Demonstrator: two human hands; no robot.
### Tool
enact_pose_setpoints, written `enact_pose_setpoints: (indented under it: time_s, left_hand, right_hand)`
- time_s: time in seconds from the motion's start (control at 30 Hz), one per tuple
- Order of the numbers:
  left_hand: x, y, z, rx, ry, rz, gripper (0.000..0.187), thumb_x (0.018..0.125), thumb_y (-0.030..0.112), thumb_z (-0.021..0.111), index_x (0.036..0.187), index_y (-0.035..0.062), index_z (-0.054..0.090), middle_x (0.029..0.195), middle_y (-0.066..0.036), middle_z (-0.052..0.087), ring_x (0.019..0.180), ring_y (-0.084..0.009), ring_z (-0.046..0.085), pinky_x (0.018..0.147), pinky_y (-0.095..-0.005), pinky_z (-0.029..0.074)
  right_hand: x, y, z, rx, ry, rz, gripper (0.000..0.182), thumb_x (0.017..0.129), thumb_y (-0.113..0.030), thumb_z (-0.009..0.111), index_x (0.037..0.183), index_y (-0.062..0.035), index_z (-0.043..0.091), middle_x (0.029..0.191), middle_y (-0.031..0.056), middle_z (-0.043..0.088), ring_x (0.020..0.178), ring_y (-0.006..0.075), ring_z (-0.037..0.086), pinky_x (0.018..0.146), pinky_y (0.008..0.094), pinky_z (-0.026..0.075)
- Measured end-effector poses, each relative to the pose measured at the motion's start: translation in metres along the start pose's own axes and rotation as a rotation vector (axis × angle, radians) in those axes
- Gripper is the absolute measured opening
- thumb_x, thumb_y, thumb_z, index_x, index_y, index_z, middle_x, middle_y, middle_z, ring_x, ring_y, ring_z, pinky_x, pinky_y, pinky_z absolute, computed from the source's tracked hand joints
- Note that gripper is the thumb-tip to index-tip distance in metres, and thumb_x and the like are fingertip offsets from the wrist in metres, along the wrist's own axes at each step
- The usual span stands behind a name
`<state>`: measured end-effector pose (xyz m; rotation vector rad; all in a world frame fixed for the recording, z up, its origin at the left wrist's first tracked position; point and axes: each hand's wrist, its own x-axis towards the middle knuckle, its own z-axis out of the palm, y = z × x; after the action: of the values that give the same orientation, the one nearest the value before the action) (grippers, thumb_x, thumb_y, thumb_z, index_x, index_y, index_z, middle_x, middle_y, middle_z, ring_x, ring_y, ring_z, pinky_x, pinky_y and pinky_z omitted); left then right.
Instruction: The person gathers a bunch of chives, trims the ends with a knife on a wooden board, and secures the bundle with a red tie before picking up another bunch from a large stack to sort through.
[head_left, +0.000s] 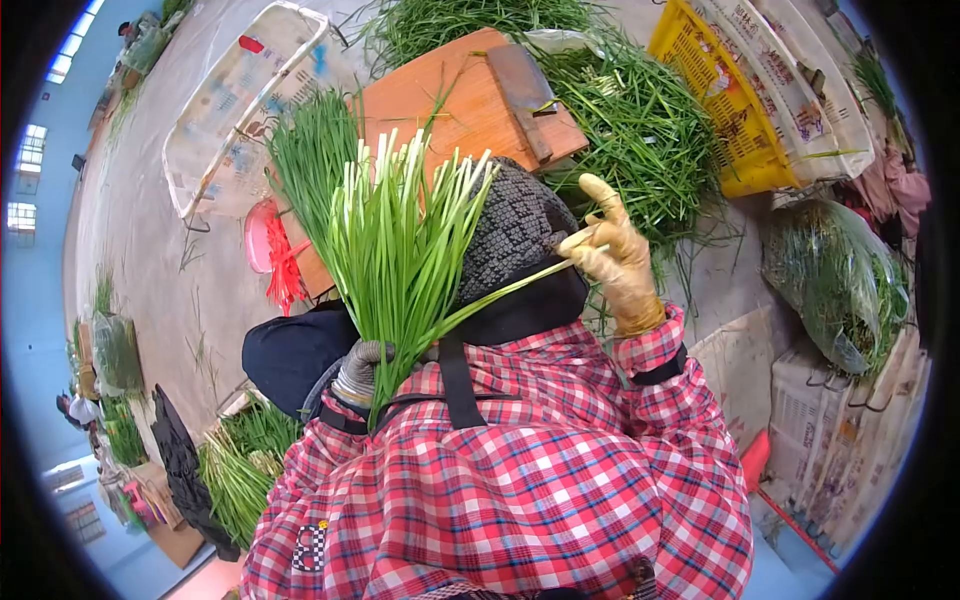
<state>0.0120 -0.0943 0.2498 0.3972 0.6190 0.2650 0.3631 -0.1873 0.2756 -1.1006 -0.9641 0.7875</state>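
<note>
Left hand (360,372) clenched low, right hand (612,255) raised (forefinger extended).

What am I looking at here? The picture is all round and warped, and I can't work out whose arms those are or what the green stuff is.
This is a single fisheye camera worn on a person's head, looking down; the plaid sleeves are that person's own. The left hand, in a grey glove, grips a bunch of chives. The right hand, in a tan glove, pinches one stalk leading from the bunch. Beyond lie an orange cutting board with a cleaver on it, loose chives and a yellow crate.
</note>
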Motion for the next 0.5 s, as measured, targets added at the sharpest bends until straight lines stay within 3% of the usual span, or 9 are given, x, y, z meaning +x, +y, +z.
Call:
enact_pose_setpoints:
  time_s: [0.07, 0.1, 0.13, 0.2, 0.23, 0.27, 0.33, 0.4, 0.5]
  left_hand:
    - [0.003, -0.005, 0.001, 0.006, -0.026, 0.041, 0.055, 0.072, 0.013, 0.066, 0.119, -0.0104, 0.049, 0.115, -0.025, 0.058, 0.101, -0.0354, 0.060, 0.091, -0.0433, 0.049]
    - [0.003, -0.004, 0.004, 0.054, -0.010, 0.066, 0.055, 0.071, 0.011, 0.065, 0.119, -0.0110, 0.050, 0.114, -0.025, 0.058, 0.100, -0.0359, 0.060, 0.091, -0.0435, 0.049]
    - [0.004, -0.004, 0.006, 0.103, 0.007, 0.093, 0.054, 0.070, 0.010, 0.065, 0.118, -0.0116, 0.050, 0.113, -0.025, 0.059, 0.099, -0.0363, 0.061, 0.091, -0.0437, 0.049]
    - [0.002, -0.006, -0.002, 0.176, 0.029, 0.093, 0.058, 0.071, 0.013, 0.065, 0.121, -0.0098, 0.048, 0.116, -0.024, 0.058, 0.102, -0.0360, 0.060, 0.094, -0.0445, 0.047]
    - [0.000, -0.008, -0.006, 0.249, 0.052, 0.092, 0.062, 0.071, 0.017, 0.065, 0.125, -0.0080, 0.047, 0.119, -0.024, 0.056, 0.105, -0.0356, 0.058, 0.096, -0.0453, 0.045]
    - [-0.001, -0.008, -0.005, 0.246, 0.054, 0.094, 0.062, 0.071, 0.017, 0.065, 0.125, -0.0080, 0.047, 0.119, -0.024, 0.056, 0.105, -0.0356, 0.058, 0.096, -0.0453, 0.045]
    - [-0.001, -0.008, -0.002, 0.206, 0.074, 0.102, 0.062, 0.071, 0.016, 0.066, 0.124, -0.0082, 0.047, 0.119, -0.023, 0.056, 0.106, -0.0354, 0.058, 0.097, -0.0454, 0.045]
    - [-0.001, -0.009, -0.004, 0.187, 0.068, 0.110, 0.061, 0.071, 0.015, 0.066, 0.124, -0.0085, 0.047, 0.119, -0.024, 0.056, 0.106, -0.0352, 0.058, 0.097, -0.0454, 0.044]
    - [-0.001, -0.012, -0.001, 0.135, 0.071, 0.144, 0.053, 0.072, 0.012, 0.063, 0.118, -0.0115, 0.050, 0.116, -0.025, 0.058, 0.104, -0.0352, 0.059, 0.095, -0.0440, 0.046]
  right_hand:
    - [0.006, -0.004, -0.006, 0.187, 0.063, 0.123, 0.008, 0.078, -0.011, 0.070, 0.073, -0.0079, 0.064, 0.129, 0.0133, 0.051, 0.112, 0.0219, 0.053, 0.098, 0.0372, 0.036]
    - [0.009, -0.009, -0.001, 0.092, 0.167, 0.148, 0.010, 0.071, -0.010, 0.074, 0.070, -0.0094, 0.064, 0.118, 0.0149, 0.059, 0.113, 0.0296, 0.051, 0.096, 0.0395, 0.038]
    - [0.011, -0.016, 0.001, 0.090, 0.170, 0.148, 0.010, 0.071, -0.010, 0.074, 0.070, -0.0094, 0.064, 0.118, 0.0149, 0.059, 0.113, 0.0296, 0.051, 0.096, 0.0395, 0.038]
    - [0.014, -0.024, 0.006, -0.947, 0.020, -0.317, 0.015, 0.061, -0.007, 0.075, 0.071, -0.0099, 0.064, 0.114, 0.0160, 0.059, 0.110, 0.0344, 0.052, 0.094, 0.0413, 0.041]
    - [0.012, -0.020, 0.015, -1.016, 0.023, -0.481, 0.021, 0.054, -0.006, 0.074, 0.072, -0.0090, 0.064, 0.111, 0.0156, 0.059, 0.107, 0.0363, 0.052, 0.092, 0.0435, 0.041]
    - [0.010, -0.025, 0.027, -0.996, -0.006, -0.550, 0.022, 0.054, -0.006, 0.073, 0.073, -0.0073, 0.063, 0.105, 0.0121, 0.062, 0.098, 0.0327, 0.057, 0.085, 0.0418, 0.045]
    - [-0.004, -0.017, 0.043, -0.728, -0.158, -0.494, 0.019, 0.059, -0.005, 0.073, 0.074, -0.0053, 0.062, 0.094, 0.0113, 0.063, 0.085, 0.0310, 0.060, 0.075, 0.0382, 0.048]
    - [-0.027, -0.015, 0.056, -0.266, -0.429, -0.085, 0.010, 0.070, -0.003, 0.070, 0.075, -0.0024, 0.061, 0.084, 0.0108, 0.063, 0.076, 0.0281, 0.061, 0.068, 0.0347, 0.049]
    - [-0.041, -0.028, 0.065, 0.405, -0.637, 0.319, 0.009, 0.082, -0.002, 0.065, 0.076, 0.0030, 0.060, 0.079, 0.0113, 0.063, 0.079, 0.0228, 0.061, 0.071, 0.0329, 0.049]
